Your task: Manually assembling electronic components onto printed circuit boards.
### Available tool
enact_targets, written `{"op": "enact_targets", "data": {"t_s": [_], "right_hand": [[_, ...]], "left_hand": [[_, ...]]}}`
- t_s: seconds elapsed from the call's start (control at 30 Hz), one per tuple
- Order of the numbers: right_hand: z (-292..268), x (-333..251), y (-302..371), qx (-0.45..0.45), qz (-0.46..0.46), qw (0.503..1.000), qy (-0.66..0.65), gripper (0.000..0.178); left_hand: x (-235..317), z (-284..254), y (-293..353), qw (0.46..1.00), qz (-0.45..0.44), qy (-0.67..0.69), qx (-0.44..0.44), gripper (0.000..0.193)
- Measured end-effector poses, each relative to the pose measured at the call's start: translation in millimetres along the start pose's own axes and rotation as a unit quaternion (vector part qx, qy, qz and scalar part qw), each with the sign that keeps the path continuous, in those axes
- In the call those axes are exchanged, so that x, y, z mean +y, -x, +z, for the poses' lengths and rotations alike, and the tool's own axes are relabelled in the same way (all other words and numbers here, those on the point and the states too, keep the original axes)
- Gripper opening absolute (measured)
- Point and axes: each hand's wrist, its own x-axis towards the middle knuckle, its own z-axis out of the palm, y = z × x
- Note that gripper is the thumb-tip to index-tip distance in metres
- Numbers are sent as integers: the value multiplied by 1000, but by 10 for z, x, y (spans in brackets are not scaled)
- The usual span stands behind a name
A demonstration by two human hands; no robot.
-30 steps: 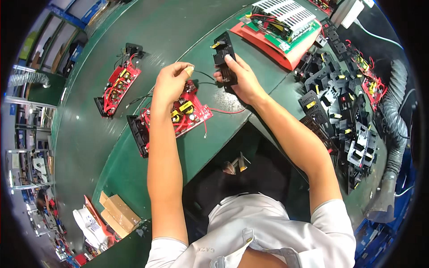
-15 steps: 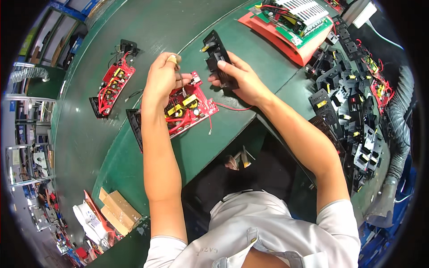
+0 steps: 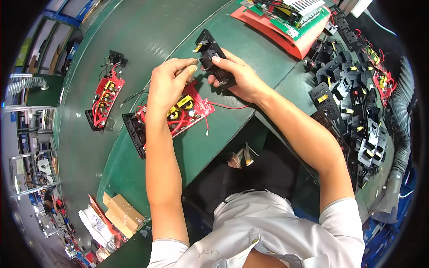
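Observation:
My right hand (image 3: 243, 76) grips a black slotted end panel (image 3: 210, 56), tilted up over the bench, with its thumb on the panel's inner side. A small yellow-tagged part sticks out near the panel's upper end. My left hand (image 3: 167, 85) is closed in a pinch on a wire end (image 3: 197, 61) right at the panel's left edge; whether the end touches the panel's terminal I cannot tell. Below both hands lies a red circuit board (image 3: 196, 111) with yellow transformers and red wires. A black end piece (image 3: 135, 134) sits at its left end. My left hand and forearm hide part of the board.
A similar red board assembly (image 3: 108, 96) lies to the left on the green bench (image 3: 147, 40). An orange tray (image 3: 272, 33) carrying a green board stands at the back. Black panels (image 3: 328, 105) are heaped at right beside a grey duct hose (image 3: 397, 134). A cardboard box (image 3: 123, 214) sits lower left.
My left hand has moved up and right from above the red board to the panel's edge, bringing the wire end there. The right hand still holds the panel; the whole view has shifted slightly.

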Motion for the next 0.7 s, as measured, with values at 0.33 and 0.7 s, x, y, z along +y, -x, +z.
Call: {"op": "enact_targets", "data": {"t_s": [0.33, 0.7], "right_hand": [[46, 1, -10, 14, -11, 997, 70, 47], [145, 127, -12, 85, -115, 925, 353, 65]], "left_hand": [[21, 88, -16, 985, 125, -102, 67, 18], [19, 137, -55, 939, 210, -251, 103, 13]]}}
